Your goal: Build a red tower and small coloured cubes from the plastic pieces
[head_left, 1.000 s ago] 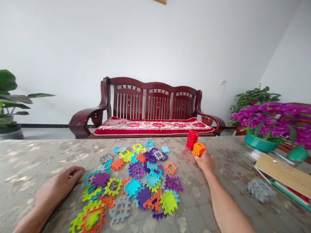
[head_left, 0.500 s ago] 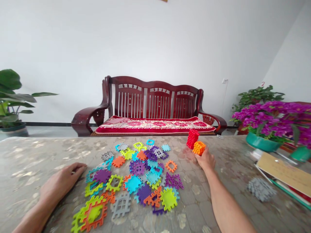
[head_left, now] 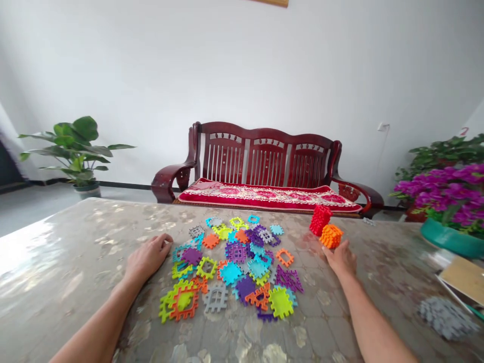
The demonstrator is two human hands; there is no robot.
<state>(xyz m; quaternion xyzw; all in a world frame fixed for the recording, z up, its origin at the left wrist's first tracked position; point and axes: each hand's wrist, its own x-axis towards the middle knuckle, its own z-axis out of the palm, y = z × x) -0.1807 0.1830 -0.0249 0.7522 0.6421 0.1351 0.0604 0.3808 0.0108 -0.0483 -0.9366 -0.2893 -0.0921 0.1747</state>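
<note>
A pile of several flat interlocking plastic tiles (head_left: pixel 236 259) in purple, blue, green, orange and grey lies spread on the table. My left hand (head_left: pixel 148 256) rests palm down at the pile's left edge, fingers loosely spread, holding nothing. An orange cube built from tiles (head_left: pixel 331 235) stands on the table beside a red tile tower (head_left: pixel 320 220). My right hand (head_left: pixel 342 258) lies just behind the orange cube, with its stretched fingertips at the cube's base.
The table (head_left: pixel 75 262) has a glossy patterned cover. A grey tile cube (head_left: pixel 446 317) and a cardboard sheet (head_left: pixel 463 275) lie at the right, next to a green pot of purple flowers (head_left: pixel 449 239). A red wooden bench (head_left: pixel 264 174) stands behind the table.
The view has swung left. My right hand has loosened from the orange cube and drawn back slightly. My left hand stays at the pile's edge.
</note>
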